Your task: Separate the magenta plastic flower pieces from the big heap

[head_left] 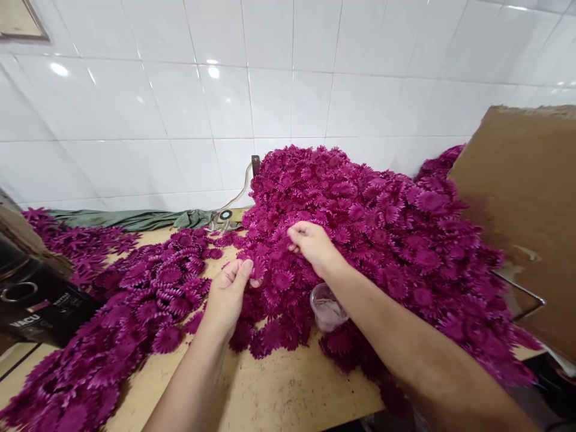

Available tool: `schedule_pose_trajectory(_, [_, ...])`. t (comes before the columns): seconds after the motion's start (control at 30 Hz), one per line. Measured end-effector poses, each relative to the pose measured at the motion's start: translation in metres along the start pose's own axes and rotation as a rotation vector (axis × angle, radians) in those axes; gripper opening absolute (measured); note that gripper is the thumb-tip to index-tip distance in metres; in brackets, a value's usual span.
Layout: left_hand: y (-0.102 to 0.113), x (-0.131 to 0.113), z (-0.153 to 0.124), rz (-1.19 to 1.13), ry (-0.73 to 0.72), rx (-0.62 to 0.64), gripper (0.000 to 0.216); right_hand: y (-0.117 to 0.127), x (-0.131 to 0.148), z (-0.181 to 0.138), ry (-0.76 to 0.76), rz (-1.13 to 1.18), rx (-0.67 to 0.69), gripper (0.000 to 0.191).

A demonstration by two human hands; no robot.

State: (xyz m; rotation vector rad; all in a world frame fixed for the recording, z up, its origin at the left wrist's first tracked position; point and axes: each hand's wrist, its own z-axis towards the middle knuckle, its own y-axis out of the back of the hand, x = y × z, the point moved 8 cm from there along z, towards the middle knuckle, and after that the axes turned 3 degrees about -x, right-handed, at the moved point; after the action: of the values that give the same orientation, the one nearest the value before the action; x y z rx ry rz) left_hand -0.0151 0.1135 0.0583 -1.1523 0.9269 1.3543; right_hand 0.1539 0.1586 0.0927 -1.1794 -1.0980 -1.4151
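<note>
Two hands (226, 289) over magenta flowers (382, 216), pale tabletop (270, 390), white-tiled wall (288, 102)

The flowers (324, 204) look like thin cloth, soft and mostly matt, with a little shine on the cut edges of the petals. The wall tiles (288, 102) behind are smooth and glossy, so the lamps give bright white spots on them. The table (270, 390) has a wood-like top, smooth but not shiny, marked with small dark stains. At the right, the cardboard (517, 228) is matt brown paper board, rough and torn along its upper edge, and the thin rod (524, 291) beside it seems metal. The cup (321, 315) is clear, shiny plastic. The green cloth (130, 221) is matt and wrinkled; the black box (49, 300) has a smooth printed surface.
</note>
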Motion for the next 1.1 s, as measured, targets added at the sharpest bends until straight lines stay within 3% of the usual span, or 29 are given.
schedule_pose_trajectory(0.07, [0.006,0.002,0.002,0.038,0.005,-0.033,0.032,0.019,0.002,0.005,-0.009,0.009,-0.100,0.020])
schedule_pose_trajectory(0.13, [0.010,0.003,0.007,0.124,-0.025,-0.070,0.025,0.022,0.006,0.003,0.015,-0.013,-0.074,0.018])
schedule_pose_trajectory(0.3, [0.014,-0.014,0.014,0.319,-0.246,-0.244,0.023,-0.009,0.017,-0.020,0.185,-0.185,0.112,0.010])
schedule_pose_trajectory(0.37, [0.001,-0.016,0.013,0.316,-0.226,-0.134,0.015,-0.018,0.018,-0.027,0.239,-0.263,0.130,0.008])
schedule_pose_trajectory(0.43, [-0.013,-0.014,0.008,0.249,-0.137,0.011,0.022,-0.024,0.017,-0.032,0.290,-0.331,0.141,0.007])
schedule_pose_trajectory(0.5, [-0.021,-0.015,0.004,0.143,-0.060,0.071,0.029,-0.027,0.019,-0.037,0.363,-0.395,0.144,0.005])
schedule_pose_trajectory(0.67, [-0.025,-0.008,0.002,-0.091,0.055,0.082,0.031,-0.032,0.024,-0.048,0.462,-0.411,0.220,0.008])
schedule_pose_trajectory(0.9, [-0.024,0.004,0.004,-0.125,0.080,0.120,0.037,-0.038,0.012,-0.048,0.290,-0.318,0.349,0.013])
schedule_pose_trajectory(1.1, [-0.022,0.003,0.004,-0.140,0.085,0.086,0.045,-0.047,0.012,-0.050,0.281,-0.263,0.379,0.007])
